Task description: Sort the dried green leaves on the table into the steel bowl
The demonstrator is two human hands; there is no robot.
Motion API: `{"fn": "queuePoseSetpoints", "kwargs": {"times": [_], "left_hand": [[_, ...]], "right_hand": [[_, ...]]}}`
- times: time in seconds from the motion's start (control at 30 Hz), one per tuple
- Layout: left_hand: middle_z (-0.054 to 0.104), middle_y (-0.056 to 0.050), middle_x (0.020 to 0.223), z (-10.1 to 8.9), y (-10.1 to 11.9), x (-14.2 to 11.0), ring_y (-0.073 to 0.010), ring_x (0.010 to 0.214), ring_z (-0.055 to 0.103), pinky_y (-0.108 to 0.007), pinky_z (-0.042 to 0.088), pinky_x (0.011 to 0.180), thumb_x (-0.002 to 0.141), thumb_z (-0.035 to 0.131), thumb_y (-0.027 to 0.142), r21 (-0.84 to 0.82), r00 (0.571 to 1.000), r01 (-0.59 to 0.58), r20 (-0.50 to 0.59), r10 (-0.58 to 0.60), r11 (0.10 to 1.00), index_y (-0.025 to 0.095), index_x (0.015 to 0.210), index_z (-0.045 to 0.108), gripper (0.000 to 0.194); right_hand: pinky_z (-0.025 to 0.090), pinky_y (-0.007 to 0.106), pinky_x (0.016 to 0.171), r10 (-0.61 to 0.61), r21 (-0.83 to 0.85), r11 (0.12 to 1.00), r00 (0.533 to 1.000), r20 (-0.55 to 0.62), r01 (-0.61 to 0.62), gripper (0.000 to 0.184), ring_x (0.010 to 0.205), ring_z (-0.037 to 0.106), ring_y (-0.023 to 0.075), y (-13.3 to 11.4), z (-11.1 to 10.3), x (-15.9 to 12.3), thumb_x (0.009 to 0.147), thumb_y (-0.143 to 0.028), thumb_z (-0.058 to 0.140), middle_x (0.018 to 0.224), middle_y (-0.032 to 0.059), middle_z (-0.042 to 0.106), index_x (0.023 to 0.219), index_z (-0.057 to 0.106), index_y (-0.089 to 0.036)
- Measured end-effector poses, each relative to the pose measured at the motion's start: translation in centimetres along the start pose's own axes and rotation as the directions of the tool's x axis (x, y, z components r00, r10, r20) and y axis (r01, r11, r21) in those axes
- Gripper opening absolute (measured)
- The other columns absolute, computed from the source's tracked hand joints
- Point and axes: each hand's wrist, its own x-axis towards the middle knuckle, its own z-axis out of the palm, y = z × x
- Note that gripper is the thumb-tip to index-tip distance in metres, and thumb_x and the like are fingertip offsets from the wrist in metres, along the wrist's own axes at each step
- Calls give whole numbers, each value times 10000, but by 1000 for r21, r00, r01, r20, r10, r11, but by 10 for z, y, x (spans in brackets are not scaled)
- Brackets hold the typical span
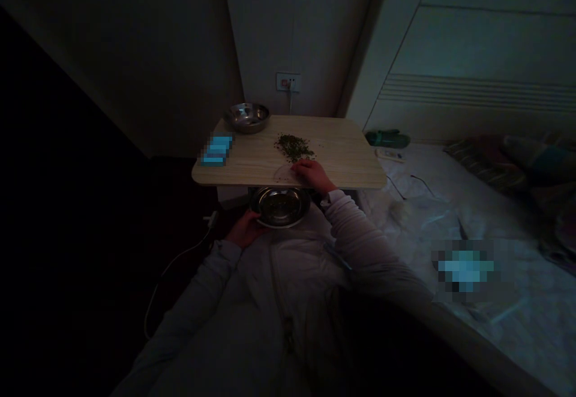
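Note:
My left hand (244, 229) grips the rim of a metal bowl (281, 208), holding it just under the near edge of a small wooden-topped table (346, 157). Some small bits seem to lie in that bowl, though the dim light hides what they are. On the tabletop my right hand (314, 174) is closed on a thin, clear, rounded piece (283, 173), apparently plastic, lying low over the surface by the near edge. Just beyond those fingers spreads a loose pile of small green and dark grains (294, 147), with a few stray ones around it.
A second metal bowl (247, 118) stands at the table's back left, near a blurred lit screen (217, 150). To the right, a bed (531, 325) holds a green bottle (389, 138), a remote (390, 155) and glasses (407, 196). A white cable (166, 268) hangs at left.

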Motion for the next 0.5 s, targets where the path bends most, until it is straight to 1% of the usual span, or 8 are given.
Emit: {"fn": "queuePoseSetpoints", "kwargs": {"times": [0.1, 0.2, 0.33, 0.5], "left_hand": [[823, -29, 1009, 0, 0, 0, -238, 857, 783, -412, 689, 829, 748, 702, 41, 7, 1000, 2, 11, -2, 1000, 245, 1250, 744, 544], [823, -20, 1023, 1, 0, -1, -226, 857, 782, -404, 691, 843, 742, 706, 34, -10, 1000, -7, 24, 7, 1000, 253, 1270, 738, 572], [818, -24, 1012, 1, 0, -1, -226, 847, 778, -405, 686, 842, 738, 719, 52, -1, 1000, 12, 9, -12, 1000, 236, 1204, 733, 502], [798, -12, 951, 3, 0, -2, -215, 831, 763, -410, 687, 849, 741, 706, 43, -6, 1000, 7, -1, -7, 1000, 217, 1101, 726, 400]], "right_hand": [[566, 386, 940, 9, -11, 1000, 1000, -7, -9, 124, 859, 701, 220, -2, 1, -1, 803, -309, 728, 757, 5, 744, 734, 772, -215], [563, 383, 931, 11, -13, 1000, 1000, -2, -12, 145, 858, 693, 217, -3, 1, -1, 804, -320, 733, 754, 6, 736, 705, 754, -216], [562, 379, 925, 11, -12, 1000, 1000, 3, -11, 129, 858, 683, 213, -2, 0, -1, 793, -327, 731, 747, 0, 732, 752, 779, -215], [562, 371, 907, 4, -10, 1000, 1000, 12, -3, 165, 846, 674, 212, -1, -1, -1, 795, -366, 728, 754, 3, 739, 786, 785, -211]]}}
